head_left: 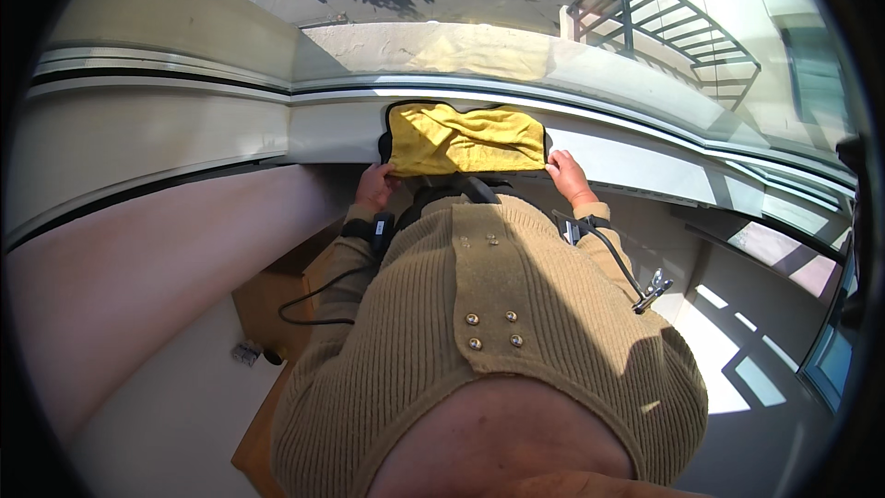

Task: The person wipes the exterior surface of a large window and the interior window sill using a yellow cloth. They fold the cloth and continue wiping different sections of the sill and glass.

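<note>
A yellow cloth (470, 149) with a dark border lies wrinkled across the white window sill (332, 136) in front of me. At its near left corner, my left hand (376, 187) is closed on the edge, thumb on top. My right hand (571, 179) grips the near right corner between thumb and fingers. The cloth is stretched sideways between both hands, with folds running over its middle. Some of the fingers are hidden under the cloth.
Beyond the sill stands a glass window pane (442, 53), with a dark metal railing (659, 23) outside. A wooden piece of furniture (267, 314) is low on the left. Black cables (309, 306) hang by my forearms, and a metal clamp (654, 291) is at my right.
</note>
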`<act>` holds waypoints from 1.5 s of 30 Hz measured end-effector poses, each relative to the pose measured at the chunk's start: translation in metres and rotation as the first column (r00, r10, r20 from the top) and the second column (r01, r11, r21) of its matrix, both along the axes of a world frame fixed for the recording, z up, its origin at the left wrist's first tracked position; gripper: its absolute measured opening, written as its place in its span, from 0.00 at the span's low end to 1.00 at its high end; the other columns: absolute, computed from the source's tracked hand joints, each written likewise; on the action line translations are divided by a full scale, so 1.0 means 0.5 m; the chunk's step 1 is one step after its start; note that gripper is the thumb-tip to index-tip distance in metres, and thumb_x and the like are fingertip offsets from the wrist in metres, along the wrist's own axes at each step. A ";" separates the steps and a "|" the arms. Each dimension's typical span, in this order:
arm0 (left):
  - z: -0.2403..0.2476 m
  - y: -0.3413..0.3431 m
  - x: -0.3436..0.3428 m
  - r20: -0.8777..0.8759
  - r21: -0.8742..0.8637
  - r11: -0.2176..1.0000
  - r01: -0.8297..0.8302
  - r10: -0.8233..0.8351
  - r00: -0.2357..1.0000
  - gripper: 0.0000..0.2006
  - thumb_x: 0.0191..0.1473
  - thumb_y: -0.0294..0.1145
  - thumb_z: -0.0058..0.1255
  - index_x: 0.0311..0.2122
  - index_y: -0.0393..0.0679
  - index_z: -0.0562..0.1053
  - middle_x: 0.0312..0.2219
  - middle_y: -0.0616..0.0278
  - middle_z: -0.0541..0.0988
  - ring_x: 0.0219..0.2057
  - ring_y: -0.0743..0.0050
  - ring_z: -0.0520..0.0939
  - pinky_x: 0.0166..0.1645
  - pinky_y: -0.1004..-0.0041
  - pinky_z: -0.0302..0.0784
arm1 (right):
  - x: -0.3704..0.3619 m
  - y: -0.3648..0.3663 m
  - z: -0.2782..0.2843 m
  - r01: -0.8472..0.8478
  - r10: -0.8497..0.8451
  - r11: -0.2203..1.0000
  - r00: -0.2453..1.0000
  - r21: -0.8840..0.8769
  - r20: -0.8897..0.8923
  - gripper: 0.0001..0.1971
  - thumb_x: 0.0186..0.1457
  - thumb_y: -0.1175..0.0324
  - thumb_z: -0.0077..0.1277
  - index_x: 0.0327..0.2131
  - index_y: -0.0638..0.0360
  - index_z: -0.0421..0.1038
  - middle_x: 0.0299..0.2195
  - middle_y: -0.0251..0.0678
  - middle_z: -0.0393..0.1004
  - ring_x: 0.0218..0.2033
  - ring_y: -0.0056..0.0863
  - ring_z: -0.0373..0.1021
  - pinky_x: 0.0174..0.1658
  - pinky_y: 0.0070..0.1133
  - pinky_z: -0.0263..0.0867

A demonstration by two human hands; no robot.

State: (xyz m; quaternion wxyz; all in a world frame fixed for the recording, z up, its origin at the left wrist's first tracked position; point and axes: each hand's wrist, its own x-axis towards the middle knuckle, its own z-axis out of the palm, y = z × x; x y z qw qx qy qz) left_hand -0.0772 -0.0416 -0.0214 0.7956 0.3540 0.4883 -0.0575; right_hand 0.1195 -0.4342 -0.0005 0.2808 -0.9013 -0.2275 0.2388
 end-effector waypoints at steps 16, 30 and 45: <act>0.183 -0.021 0.127 0.332 0.310 0.879 0.364 -0.458 0.825 0.14 0.51 0.25 0.49 0.44 0.34 0.72 0.37 0.62 0.77 0.37 0.77 0.76 0.44 0.75 0.71 | 0.078 0.326 0.180 -0.431 0.440 0.858 0.897 0.279 0.033 0.15 0.53 0.59 0.47 0.41 0.58 0.67 0.38 0.42 0.71 0.42 0.42 0.66 0.46 0.30 0.63; 0.374 -0.064 0.172 0.458 0.474 0.693 0.543 -0.721 0.520 0.11 0.48 0.20 0.49 0.40 0.34 0.74 0.34 0.68 0.76 0.34 0.85 0.74 0.40 0.80 0.70 | 0.085 0.371 0.278 0.138 0.562 0.598 0.630 0.789 -0.536 0.11 0.53 0.75 0.40 0.40 0.60 0.68 0.34 0.29 0.69 0.37 0.17 0.64 0.46 0.14 0.60; 0.405 -0.073 0.215 0.562 0.500 0.866 -0.026 -0.302 0.770 0.08 0.57 0.29 0.45 0.38 0.37 0.74 0.29 0.71 0.77 0.29 0.87 0.73 0.37 0.83 0.70 | 0.017 0.296 0.504 -0.451 0.593 0.601 0.805 0.660 0.012 0.08 0.53 0.68 0.51 0.34 0.63 0.71 0.26 0.36 0.71 0.27 0.29 0.68 0.33 0.21 0.63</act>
